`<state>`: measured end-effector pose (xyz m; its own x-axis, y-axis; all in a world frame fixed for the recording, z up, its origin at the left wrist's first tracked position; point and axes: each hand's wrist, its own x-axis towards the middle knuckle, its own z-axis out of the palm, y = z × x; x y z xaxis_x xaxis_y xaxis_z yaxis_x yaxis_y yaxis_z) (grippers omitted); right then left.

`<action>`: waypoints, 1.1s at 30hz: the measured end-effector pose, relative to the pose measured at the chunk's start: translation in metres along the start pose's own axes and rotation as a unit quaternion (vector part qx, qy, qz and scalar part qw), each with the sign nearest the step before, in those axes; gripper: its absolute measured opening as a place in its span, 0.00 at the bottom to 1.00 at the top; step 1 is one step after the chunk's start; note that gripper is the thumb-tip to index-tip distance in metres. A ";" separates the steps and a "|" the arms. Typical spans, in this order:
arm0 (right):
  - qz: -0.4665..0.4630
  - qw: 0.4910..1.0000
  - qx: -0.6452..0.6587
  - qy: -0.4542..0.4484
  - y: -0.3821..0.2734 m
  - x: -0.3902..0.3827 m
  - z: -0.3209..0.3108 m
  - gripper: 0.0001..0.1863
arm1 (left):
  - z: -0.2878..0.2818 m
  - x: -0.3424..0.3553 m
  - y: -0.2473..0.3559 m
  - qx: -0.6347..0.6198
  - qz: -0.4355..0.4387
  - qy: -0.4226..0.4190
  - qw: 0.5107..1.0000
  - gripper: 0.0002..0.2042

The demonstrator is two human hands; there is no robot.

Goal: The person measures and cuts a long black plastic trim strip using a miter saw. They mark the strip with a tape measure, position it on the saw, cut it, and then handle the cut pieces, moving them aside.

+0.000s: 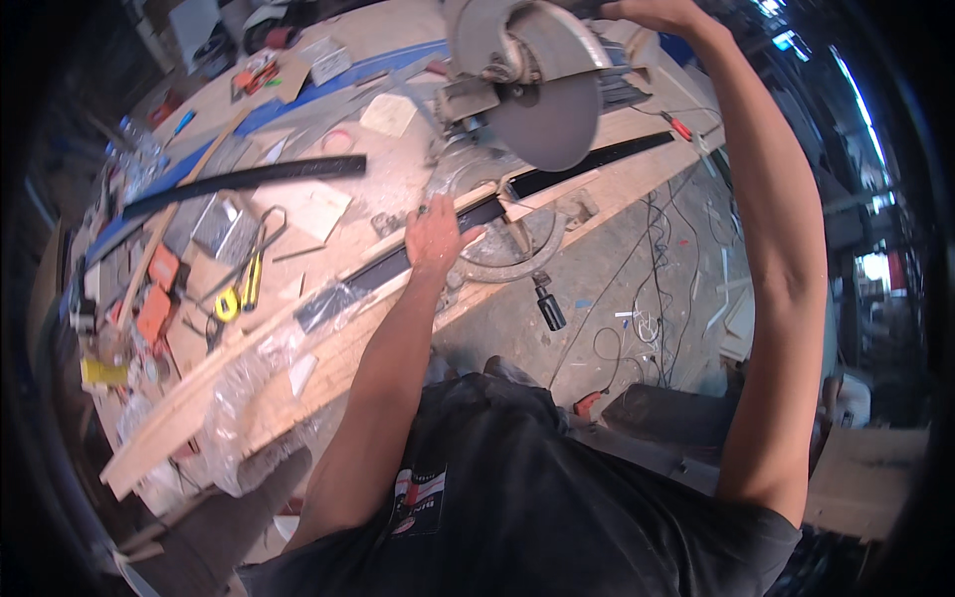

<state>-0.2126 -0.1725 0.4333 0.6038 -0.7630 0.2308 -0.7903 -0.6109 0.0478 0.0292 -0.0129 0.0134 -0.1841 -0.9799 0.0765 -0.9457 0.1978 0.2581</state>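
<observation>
A miter saw with a round grey blade (pixel 545 117) stands over the bench, its blade above the work. My left hand (pixel 435 237) holds a black strip (pixel 383 269) down on the saw's round base (pixel 507 267), thumb apart from the fingers. Clear plastic film (pixel 333 304) covers the strip's left end. Beyond a gap near the blade, another black length (pixel 597 164) continues to the right. At the top edge my right hand (pixel 657 12) is closed around the saw's dark handle, partly cut off by the frame.
A separate black strip (pixel 269 173) lies across the bench's far left. Nearby are a yellow tape measure (pixel 228 303), orange tools (pixel 155 311), a silver box (pixel 227 227) and wood scraps. Red-handled pliers (pixel 679 126) lie at right. Cables (pixel 652 239) trail over the floor.
</observation>
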 end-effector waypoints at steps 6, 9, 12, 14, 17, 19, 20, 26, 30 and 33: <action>0.046 0.991 -0.008 0.126 0.030 -0.078 -0.025 0.44 | 0.004 0.000 0.000 0.016 0.003 0.018 1.000 0.40; 0.254 0.940 0.111 0.198 0.076 -0.149 -0.018 0.43 | 0.007 -0.002 0.001 0.028 0.006 0.034 0.999 0.39; 0.297 0.888 0.106 0.336 0.151 -0.219 0.045 0.36 | 0.005 0.000 0.002 0.019 0.005 0.045 0.999 0.39; 0.437 0.798 0.212 0.356 0.197 -0.276 0.105 0.40 | 0.004 -0.001 0.003 0.006 0.003 0.050 0.999 0.39; 0.570 0.693 0.316 0.308 0.236 -0.339 0.214 0.40 | 0.002 -0.003 0.007 0.029 0.001 0.064 0.998 0.38; 0.604 0.612 0.440 0.259 0.238 -0.359 0.284 0.42 | 0.003 -0.004 0.010 0.022 -0.010 0.048 0.999 0.39; 0.629 0.556 0.485 0.245 0.239 -0.362 0.308 0.45 | 0.003 -0.004 0.011 0.030 -0.015 0.041 0.999 0.39; 0.662 0.459 0.563 0.185 0.239 -0.332 0.414 0.52 | 0.006 0.000 0.015 0.079 -0.037 0.024 0.996 0.43; 0.665 0.367 0.624 0.184 0.256 -0.301 0.448 0.57 | 0.001 -0.009 0.018 0.099 -0.062 0.035 0.993 0.48; 0.636 0.299 0.682 0.202 0.273 -0.285 0.473 0.62 | -0.005 -0.032 0.026 0.084 -0.098 0.073 0.989 0.54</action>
<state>-0.5506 -0.2217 -0.0787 -0.3740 -0.6424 -0.6689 0.5902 0.3915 -0.7060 0.0119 0.0239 0.0223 0.0355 -0.9826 0.1821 -0.9927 -0.0137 0.1196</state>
